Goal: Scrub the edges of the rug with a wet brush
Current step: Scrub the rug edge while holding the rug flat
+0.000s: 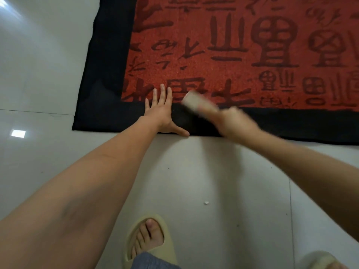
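A red rug (223, 55) with dark characters and a wide black border (108, 113) lies on the pale tiled floor. My left hand (162, 111) presses flat on the near border, fingers straight and spread, thumb along the rug's front edge. Just to its right, my right hand (233, 121) grips a pale brush (196, 102) that lies on the black border where it meets the red field. The brush and right hand are blurred by motion.
Glossy pale floor tiles (194, 181) extend in front of and to the left of the rug. My feet in beige slides (149, 235) stand close to the rug's near edge. A small white speck (206, 202) lies on the floor.
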Action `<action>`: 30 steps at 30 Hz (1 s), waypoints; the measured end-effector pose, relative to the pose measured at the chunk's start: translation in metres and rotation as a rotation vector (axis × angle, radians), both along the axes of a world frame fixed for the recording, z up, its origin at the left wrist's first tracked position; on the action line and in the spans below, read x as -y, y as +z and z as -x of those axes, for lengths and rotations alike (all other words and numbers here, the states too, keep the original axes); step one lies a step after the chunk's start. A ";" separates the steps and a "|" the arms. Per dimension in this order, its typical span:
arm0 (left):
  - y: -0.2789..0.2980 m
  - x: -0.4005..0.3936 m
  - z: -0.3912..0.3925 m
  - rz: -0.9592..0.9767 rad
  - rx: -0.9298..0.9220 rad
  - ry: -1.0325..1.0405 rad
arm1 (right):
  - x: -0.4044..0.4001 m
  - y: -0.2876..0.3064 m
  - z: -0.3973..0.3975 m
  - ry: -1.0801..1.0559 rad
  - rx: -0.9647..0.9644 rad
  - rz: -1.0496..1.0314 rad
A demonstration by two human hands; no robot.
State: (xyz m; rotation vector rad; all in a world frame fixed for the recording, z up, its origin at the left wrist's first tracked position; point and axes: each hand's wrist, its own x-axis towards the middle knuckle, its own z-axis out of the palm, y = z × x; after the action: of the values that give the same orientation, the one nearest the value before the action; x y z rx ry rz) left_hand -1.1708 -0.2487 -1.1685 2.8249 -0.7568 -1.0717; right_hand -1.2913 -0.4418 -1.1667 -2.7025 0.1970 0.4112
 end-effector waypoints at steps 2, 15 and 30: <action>0.001 0.001 0.001 -0.019 -0.003 -0.007 | 0.012 -0.001 -0.012 -0.274 0.073 0.017; 0.010 -0.027 -0.027 0.259 -0.276 0.109 | -0.042 0.006 0.038 0.182 -0.080 -0.327; 0.009 -0.010 -0.029 0.216 0.216 0.078 | -0.019 0.021 0.036 -0.108 0.145 -0.369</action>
State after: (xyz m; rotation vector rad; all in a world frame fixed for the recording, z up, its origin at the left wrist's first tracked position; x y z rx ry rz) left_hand -1.1416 -0.2386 -1.1590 2.7840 -0.7200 -0.6378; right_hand -1.3270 -0.4227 -1.1459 -2.3342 0.2028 0.1951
